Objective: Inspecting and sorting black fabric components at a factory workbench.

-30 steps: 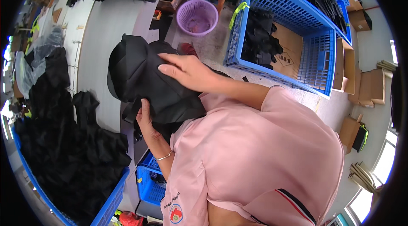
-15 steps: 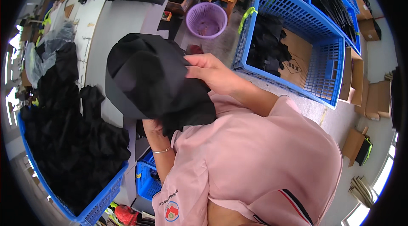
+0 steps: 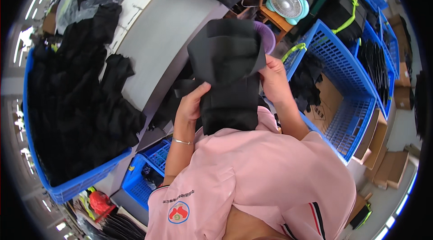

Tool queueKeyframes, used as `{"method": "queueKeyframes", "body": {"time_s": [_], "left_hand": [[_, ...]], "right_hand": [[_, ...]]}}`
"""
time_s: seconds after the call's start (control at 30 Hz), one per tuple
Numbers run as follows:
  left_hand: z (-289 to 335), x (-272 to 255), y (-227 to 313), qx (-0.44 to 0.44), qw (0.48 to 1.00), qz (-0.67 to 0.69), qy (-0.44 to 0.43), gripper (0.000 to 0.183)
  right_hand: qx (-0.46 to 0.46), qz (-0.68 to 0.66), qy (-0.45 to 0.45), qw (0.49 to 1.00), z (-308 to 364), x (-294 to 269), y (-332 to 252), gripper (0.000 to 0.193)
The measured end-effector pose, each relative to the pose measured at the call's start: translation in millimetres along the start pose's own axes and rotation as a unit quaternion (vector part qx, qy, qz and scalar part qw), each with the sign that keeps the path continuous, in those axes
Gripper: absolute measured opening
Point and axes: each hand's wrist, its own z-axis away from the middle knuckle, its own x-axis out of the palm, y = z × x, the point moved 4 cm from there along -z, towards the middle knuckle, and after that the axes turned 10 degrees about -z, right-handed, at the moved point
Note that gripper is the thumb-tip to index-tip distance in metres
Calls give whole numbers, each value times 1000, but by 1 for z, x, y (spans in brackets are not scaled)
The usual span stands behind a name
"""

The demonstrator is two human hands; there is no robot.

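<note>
A black fabric piece (image 3: 231,100), panel-shaped with a folded upper part and a strap-like strip on its left, is held up in front of my chest. My left hand (image 3: 193,101) grips its left edge, thumb on top and fingers mostly hidden behind. On the other side my right hand (image 3: 273,77) pinches the right edge of the upper part. The piece looks slightly blurred, and its exact kind cannot be made out. Just left of it lies the grey work table (image 3: 155,37).
A large blue crate (image 3: 85,181) heaped with black fabric pieces (image 3: 81,118) stands at the left. Another blue crate (image 3: 347,77) is at the right, holding black pieces and cardboard. Beyond my hands are a purple basket (image 3: 268,37) and a teal fan (image 3: 287,3) on a wooden stool.
The black fabric piece has moved right and now hangs more upright. My left hand has come out from beneath it to its left edge. The whole view has turned too.
</note>
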Motion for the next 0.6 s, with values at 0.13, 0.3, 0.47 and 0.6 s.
{"method": "queueKeyframes", "body": {"time_s": [0.13,0.3,0.47,0.6], "left_hand": [[-1,-1,-6,19,1000,22,4,29],[-6,8,-3,19,998,5,-64,30],[-14,8,-6,-25,977,201,-69,34],[-21,19,-10,-9,985,128,-115,31]], "right_hand": [[131,-114,-18,985,-3,-5,20,25],[0,157,125,980,-11,-15,17,23],[1,192,77,978,7,13,15,36],[97,-27,155,983,20,-7,9,46]]}}
